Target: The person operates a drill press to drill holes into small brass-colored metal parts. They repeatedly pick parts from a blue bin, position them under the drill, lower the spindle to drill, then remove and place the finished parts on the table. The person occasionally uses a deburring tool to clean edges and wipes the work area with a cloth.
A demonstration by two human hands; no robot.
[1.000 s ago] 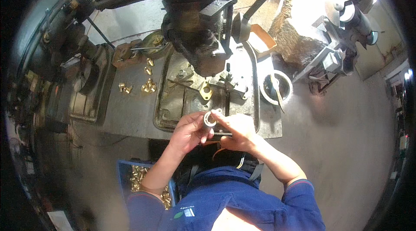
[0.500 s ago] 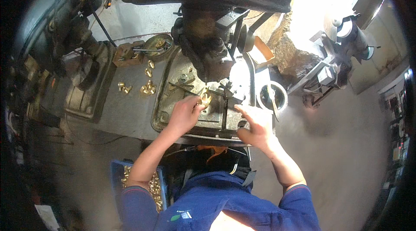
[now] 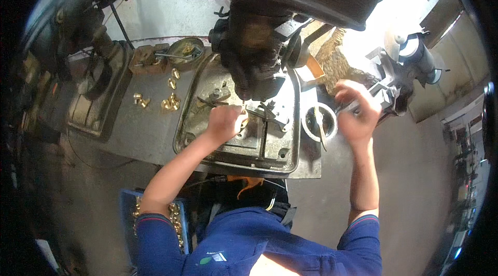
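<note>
My left hand (image 3: 225, 123) is closed on a small brass fitting (image 3: 244, 119), holding it over the drill press table (image 3: 212, 159), right below the spindle of the drill press (image 3: 257, 63). The fingers cover much of the fitting. Raised off to the right, my right hand (image 3: 361, 115) has curved fingers with a gap to the thumb, and I see nothing held in it. It is slightly blurred and appears in front of a metal machine (image 3: 386, 87), right of a round white-rimmed tub (image 3: 332, 133) with a brush-like stick (image 3: 319, 120) in it.
Several loose brass fittings (image 3: 170, 103) lie on the bench (image 3: 148, 128) to the left. Behind them are a block-shaped clamp (image 3: 148, 61) and a round bowl (image 3: 187, 50). A blue crate (image 3: 127, 219) of brass parts stands low by my left arm. Another machine base (image 3: 91, 115) is at far left.
My right hand has left the table's right side and risen up and right, past the tub. My left hand stays under the spindle with the brass fitting. The whole view has shifted slightly.
</note>
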